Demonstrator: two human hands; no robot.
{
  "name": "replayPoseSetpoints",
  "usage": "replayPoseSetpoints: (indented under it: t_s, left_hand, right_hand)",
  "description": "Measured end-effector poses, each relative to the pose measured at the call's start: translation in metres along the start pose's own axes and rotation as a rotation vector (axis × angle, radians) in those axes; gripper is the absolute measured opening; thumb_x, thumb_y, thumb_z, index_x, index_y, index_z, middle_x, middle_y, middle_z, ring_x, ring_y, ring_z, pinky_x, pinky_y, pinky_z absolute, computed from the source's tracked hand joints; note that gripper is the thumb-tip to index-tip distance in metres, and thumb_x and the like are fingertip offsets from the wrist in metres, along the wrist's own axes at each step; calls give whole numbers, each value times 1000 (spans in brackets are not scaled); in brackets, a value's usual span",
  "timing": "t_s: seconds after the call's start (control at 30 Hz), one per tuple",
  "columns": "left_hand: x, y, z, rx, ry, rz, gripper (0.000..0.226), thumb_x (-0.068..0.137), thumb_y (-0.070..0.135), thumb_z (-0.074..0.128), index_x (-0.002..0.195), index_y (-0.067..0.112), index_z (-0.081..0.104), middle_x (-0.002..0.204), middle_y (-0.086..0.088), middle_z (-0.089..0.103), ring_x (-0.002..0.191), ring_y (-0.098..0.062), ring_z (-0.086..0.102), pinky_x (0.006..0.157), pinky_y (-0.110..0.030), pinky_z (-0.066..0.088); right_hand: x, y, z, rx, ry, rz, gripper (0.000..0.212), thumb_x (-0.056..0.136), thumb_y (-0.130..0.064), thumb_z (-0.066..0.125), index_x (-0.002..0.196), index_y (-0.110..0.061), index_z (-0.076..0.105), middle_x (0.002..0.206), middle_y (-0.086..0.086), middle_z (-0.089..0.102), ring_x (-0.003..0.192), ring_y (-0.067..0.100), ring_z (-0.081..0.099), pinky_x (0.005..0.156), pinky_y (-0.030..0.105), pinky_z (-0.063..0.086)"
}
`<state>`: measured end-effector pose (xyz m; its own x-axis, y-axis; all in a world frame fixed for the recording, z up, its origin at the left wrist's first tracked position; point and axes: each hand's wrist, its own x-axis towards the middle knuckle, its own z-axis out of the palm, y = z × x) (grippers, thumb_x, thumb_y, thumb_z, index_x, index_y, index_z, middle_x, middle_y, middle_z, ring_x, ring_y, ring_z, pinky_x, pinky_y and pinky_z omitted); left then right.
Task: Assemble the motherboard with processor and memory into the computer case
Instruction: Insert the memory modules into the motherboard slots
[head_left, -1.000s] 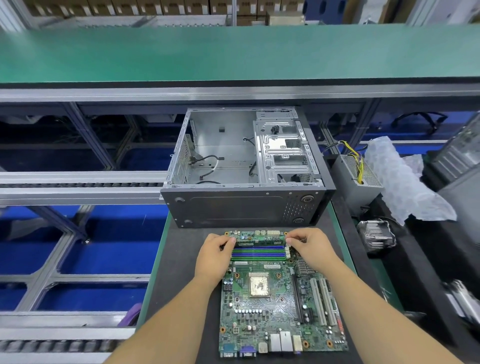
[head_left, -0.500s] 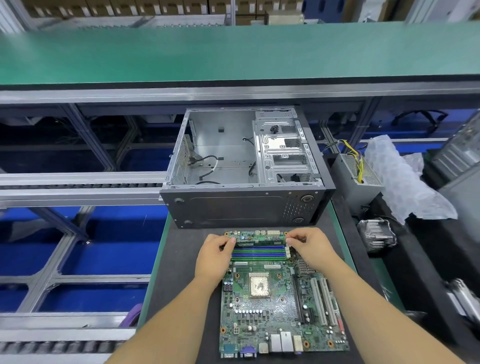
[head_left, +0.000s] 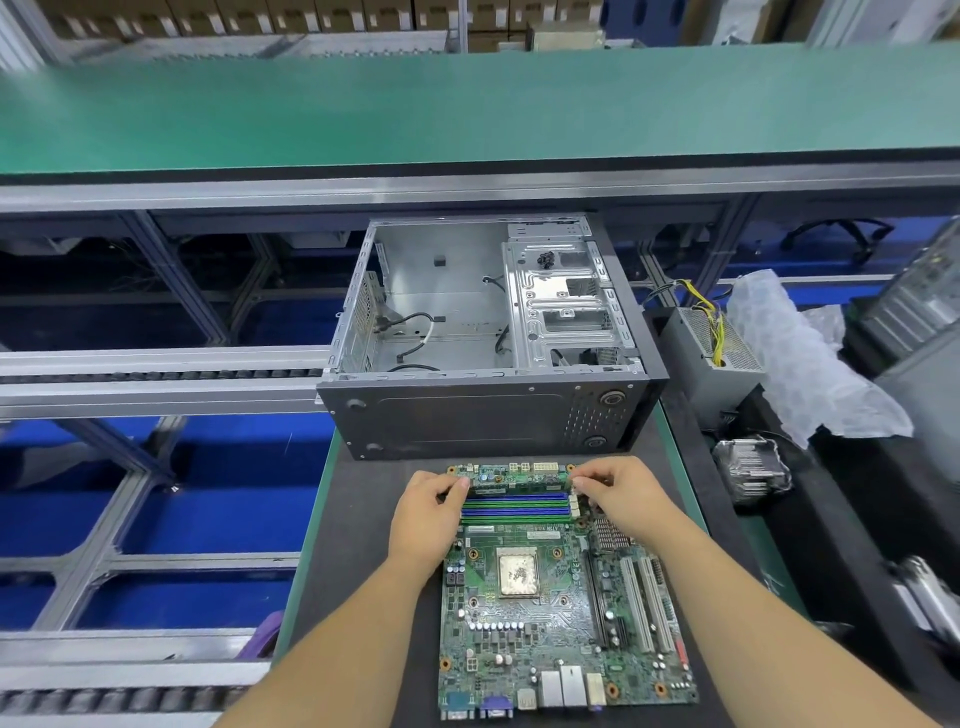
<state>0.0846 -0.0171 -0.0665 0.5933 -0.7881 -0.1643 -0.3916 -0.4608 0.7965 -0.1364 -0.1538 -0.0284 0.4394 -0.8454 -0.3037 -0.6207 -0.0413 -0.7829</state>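
- 2 hands at memory stick (head_left: 514, 487) ends on motherboard (head_left: 561, 597): left hand (head_left: 431, 514), right hand (head_left: 623, 499), fingertips pinched on each end.
- Computer case (head_left: 483, 415) open, just beyond.

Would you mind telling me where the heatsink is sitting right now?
In the head view, the heatsink lies on the dark side bench to the right of the motherboard, just below the grey power supply and beside the bubble wrap.

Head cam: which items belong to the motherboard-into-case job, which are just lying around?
In the job:
motherboard
processor
memory stick, an end under each hand: left hand, right hand
computer case

Lying about:
power supply
bubble wrap
heatsink
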Motion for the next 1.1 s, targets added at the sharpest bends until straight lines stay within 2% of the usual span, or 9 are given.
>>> replayPoseSetpoints:
  t_s: [0.17, 0.43, 0.53, 0.63, 0.7, 0.77, 0.87, 1.0, 1.1]
  left_hand:
    - [2, 0, -1, -61, -3, -8, 11, 99, 36, 57, 96, 32, 66, 102, 7, 58, 85, -1, 57, 74, -21, 40]
    - [0, -2, -2, -196, 36, -94, 18, 93, 39, 66, 97, 23, 60, 86, -1, 60, 64, -1, 55, 59, -16, 47]
    - [3, -2, -5, -176, 19, -100, 20, 92, 41, 68, 100, 23, 60, 89, 0, 60, 68, -1, 55, 62, -14, 43]
    - [4, -4, -5, -165, 1, -98, 19, 92, 41, 67, 97, 24, 61, 92, -3, 61, 76, -9, 54, 67, -19, 45]
    - [4, -4, -5, -169, -11, -99, 18, 93, 41, 66, 97, 24, 61, 90, -2, 59, 77, -10, 53, 68, -21, 45]
    - [4, -4, -5, -169, -23, -102, 18, 93, 41, 66, 98, 25, 60, 89, 0, 57, 77, -11, 52, 69, -22, 45]
    - [5, -2, -6, -159, -29, -109, 18, 93, 41, 66, 98, 24, 60, 90, 0, 57, 77, -10, 52, 68, -21, 44]
    - [5, 0, -7, -167, -32, -123, 19, 93, 40, 67, 99, 22, 61, 95, -5, 58, 79, -11, 52, 69, -21, 44]
    - [6, 3, -8, -197, -40, -157, 25, 90, 42, 69, 99, 21, 61, 98, -9, 60, 80, -12, 53, 70, -21, 44]
  right_hand:
    - [1, 0, -1, -2, -4, -16, 16, 98, -23, 66, 102, -16, 79, 97, -8, 74, 79, 6, 62, 81, 30, 51]
    - [2, -2, -4, -4, -53, -20, 14, 96, -21, 67, 94, -14, 79, 104, -10, 72, 81, 4, 63, 83, 31, 52]
    - [2, -2, -4, -1, -68, -8, 17, 96, -22, 67, 84, -17, 78, 88, -14, 70, 67, -3, 58, 75, 26, 46]
    - [3, 0, -4, 34, -75, -4, 26, 95, -27, 69, 75, -10, 75, 62, -5, 60, 53, 11, 46, 71, 29, 49]
    - [3, -1, -4, -7, -84, -23, 29, 95, -29, 69, 79, -5, 74, 61, 4, 55, 56, 20, 46, 70, 33, 50]
    - [6, -1, -2, -44, -80, -29, 26, 94, -29, 70, 82, -6, 76, 80, 3, 73, 69, 26, 65, 70, 30, 52]
    - [10, 0, 1, -53, -50, -4, 18, 91, -28, 73, 81, -14, 77, 99, -6, 74, 89, 15, 68, 74, 26, 51]
    - [14, -1, 3, -37, -58, 65, 30, 86, -39, 77, 78, -11, 71, 93, -4, 72, 87, 6, 64, 76, 28, 50]
    - [17, -6, 8, -115, -61, 94, 48, 82, -50, 78, 68, -13, 53, 70, 4, 60, 72, 12, 58, 66, 30, 45]
